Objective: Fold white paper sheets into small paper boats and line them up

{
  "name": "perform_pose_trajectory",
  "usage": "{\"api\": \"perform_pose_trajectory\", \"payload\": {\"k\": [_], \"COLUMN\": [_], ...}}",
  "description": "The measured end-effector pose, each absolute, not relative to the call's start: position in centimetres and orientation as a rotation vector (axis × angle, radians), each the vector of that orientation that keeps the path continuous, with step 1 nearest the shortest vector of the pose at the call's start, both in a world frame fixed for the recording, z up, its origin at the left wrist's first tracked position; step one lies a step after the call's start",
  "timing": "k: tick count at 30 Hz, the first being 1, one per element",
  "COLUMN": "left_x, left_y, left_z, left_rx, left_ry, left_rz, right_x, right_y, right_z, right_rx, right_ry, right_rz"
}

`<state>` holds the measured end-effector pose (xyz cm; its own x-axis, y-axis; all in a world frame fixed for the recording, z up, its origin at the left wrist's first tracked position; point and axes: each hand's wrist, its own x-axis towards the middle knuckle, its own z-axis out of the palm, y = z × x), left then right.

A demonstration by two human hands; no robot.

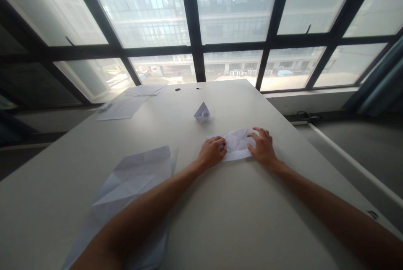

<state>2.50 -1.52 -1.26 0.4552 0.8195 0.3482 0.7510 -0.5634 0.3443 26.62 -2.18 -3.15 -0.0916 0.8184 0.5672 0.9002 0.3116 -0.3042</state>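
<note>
A small white sheet of paper (237, 142) with many crease lines lies on the table between my hands. My left hand (212, 152) is closed at the sheet's left side, its curled fingers on the paper. At the opposite side, my right hand (262, 146) is open, with curved fingers spread apart around the paper's right edge. Just beyond the sheet stands a folded paper boat (203, 112) with a pointed peak. A larger creased sheet of paper (135, 182) lies to the left, partly hidden under my left forearm.
The white table (233, 219) reaches toward tall framed windows (233, 5). Several loose papers (126, 106) lie at its far left, and two round holes are near the far edge. Past the right edge are a pale bar (352, 161) and a dark cable (307, 116).
</note>
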Motion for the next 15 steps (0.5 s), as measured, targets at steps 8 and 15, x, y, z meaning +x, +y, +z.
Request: {"api": "perform_pose_trajectory", "payload": {"k": [8,15], "left_x": [2.8,2.2], "left_y": [-2.4,-1.9], "left_z": [-0.9,-2.1], "left_rx": [2.675,2.816], "left_ry": [1.531,1.191], "left_rz": [0.603,0.275], "right_x": [25.5,25.9], "right_y": [-2.7,-2.3], "right_z": [-2.8,-3.3], "right_rx": [-1.099,-1.168], "right_ry": [-2.334,-2.287], "right_rz": [0.166,0.160]}}
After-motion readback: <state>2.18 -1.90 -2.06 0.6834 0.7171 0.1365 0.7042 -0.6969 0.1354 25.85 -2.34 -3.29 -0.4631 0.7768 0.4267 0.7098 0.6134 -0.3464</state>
